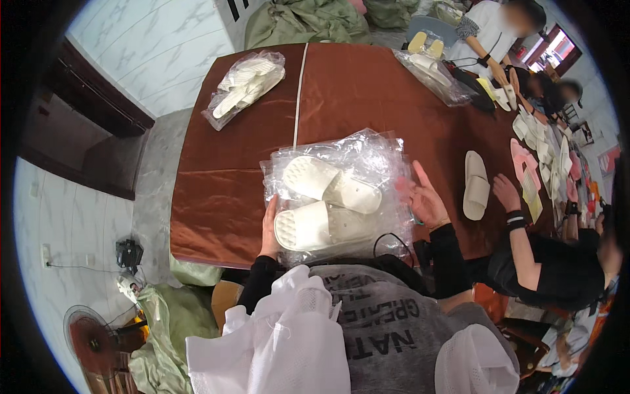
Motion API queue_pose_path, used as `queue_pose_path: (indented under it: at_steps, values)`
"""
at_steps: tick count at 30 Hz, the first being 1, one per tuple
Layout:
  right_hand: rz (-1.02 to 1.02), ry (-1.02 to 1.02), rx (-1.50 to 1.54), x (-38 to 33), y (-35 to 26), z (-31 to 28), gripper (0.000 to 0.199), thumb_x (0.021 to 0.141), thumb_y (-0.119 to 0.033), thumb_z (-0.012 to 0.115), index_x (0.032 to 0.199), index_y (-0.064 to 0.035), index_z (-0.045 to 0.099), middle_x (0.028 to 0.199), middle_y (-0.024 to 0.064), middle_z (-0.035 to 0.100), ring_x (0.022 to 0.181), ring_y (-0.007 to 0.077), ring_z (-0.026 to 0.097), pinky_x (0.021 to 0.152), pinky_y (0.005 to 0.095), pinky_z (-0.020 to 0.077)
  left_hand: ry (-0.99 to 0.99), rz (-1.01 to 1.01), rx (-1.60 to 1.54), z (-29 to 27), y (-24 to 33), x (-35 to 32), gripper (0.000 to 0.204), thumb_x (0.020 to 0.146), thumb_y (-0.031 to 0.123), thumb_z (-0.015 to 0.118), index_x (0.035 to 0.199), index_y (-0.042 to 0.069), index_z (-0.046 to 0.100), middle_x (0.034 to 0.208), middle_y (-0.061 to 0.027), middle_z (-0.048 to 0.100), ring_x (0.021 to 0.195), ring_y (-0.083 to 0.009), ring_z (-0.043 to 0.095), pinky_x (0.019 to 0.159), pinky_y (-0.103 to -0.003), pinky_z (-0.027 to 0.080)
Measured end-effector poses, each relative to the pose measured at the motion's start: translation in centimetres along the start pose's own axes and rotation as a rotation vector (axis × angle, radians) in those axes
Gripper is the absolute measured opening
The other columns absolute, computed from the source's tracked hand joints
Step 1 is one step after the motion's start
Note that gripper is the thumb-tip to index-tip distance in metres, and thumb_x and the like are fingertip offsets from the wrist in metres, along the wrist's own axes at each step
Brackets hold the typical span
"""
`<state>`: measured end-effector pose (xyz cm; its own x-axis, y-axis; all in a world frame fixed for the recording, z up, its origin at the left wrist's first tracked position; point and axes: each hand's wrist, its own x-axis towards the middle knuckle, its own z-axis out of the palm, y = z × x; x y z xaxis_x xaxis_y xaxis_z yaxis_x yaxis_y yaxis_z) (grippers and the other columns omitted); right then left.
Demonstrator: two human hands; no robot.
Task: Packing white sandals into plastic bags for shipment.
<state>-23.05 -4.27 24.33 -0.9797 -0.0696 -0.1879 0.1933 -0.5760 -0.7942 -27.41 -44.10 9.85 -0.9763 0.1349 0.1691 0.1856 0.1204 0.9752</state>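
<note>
In front of me a pair of cream slippers (308,176) lies side by side on a pile of clear plastic bags (364,146). Shiny film shows all round them; whether they are inside the top bag I cannot tell. My left hand (270,231) rests against the left edge of the pile, its fingers stretched out beside the nearer slipper's toe end. On the other side, my right hand (428,202) is open, palm up and fingers spread, at the right edge of the bags. Nothing shows in its grasp.
A bagged pair of white slippers (248,82) lies at the table's far left, another bag (436,75) at the far right. A single beige slipper (476,186) sits near a co-worker's hand (506,193). Pink slippers (523,161) lie beyond. A fan (92,341) stands lower left.
</note>
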Motion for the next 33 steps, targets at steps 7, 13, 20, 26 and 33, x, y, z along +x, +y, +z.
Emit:
queue_pose_path:
  at_steps: [7,13,20,26,33]
  values:
    - [0.415,-0.286,-0.742,1.4,4.7,-3.2,0.029,0.089,-0.014,0.059,0.114,0.0009,0.063,0.098,0.0122,0.070,0.076,0.0163,0.067,0.067,0.0269,0.0538,0.026,-0.030,0.100,-0.6,-0.8,-0.1,0.056,0.093,0.015,0.060,0.143,0.002,0.039,0.140,-0.0208,0.047,0.129,-0.0355,0.047,0.107,-0.040,0.039]
    - [0.134,0.133,-0.858,3.0,8.0,-4.0,0.030,0.089,-0.025,0.064,0.102,0.0015,0.067,0.081,0.0082,0.070,0.060,0.0140,0.064,0.052,0.0254,0.0504,0.037,-0.040,-0.093,0.1,-1.3,0.3,0.048,0.095,0.016,0.057,0.139,0.000,0.045,0.143,-0.0175,0.046,0.129,-0.0360,0.046,0.107,-0.041,0.039]
    - [0.463,0.213,-0.921,4.7,8.6,-3.5,0.052,0.081,-0.049,0.072,0.085,0.0030,0.068,0.070,0.0098,0.067,0.053,0.0160,0.062,0.045,0.0294,0.0481,0.091,-0.095,-0.259,0.1,-1.7,0.2,0.042,0.095,0.017,0.056,0.133,-0.001,0.052,0.145,-0.0157,0.044,0.131,-0.0357,0.045,0.106,-0.042,0.039]
    - [0.324,0.136,-0.912,5.4,10.2,-4.2,0.057,0.077,-0.055,0.074,0.081,0.0018,0.069,0.069,0.0079,0.066,0.053,0.0156,0.061,0.043,0.0291,0.0457,-0.020,0.028,0.114,-0.3,-1.4,0.1,0.051,0.093,0.020,0.057,0.140,0.003,0.045,0.147,-0.0132,0.042,0.134,-0.0339,0.041,0.108,-0.042,0.036]
    - [0.613,0.178,-0.758,4.9,8.3,-2.1,0.035,0.079,-0.041,0.077,0.092,-0.0081,0.072,0.069,-0.0043,0.057,0.058,0.0062,0.049,0.046,0.0262,0.0319,0.003,0.039,0.519,-0.5,-0.6,-0.2,0.060,0.092,0.021,0.058,0.146,0.004,0.037,0.148,-0.0140,0.041,0.137,-0.0338,0.037,0.111,-0.042,0.030]
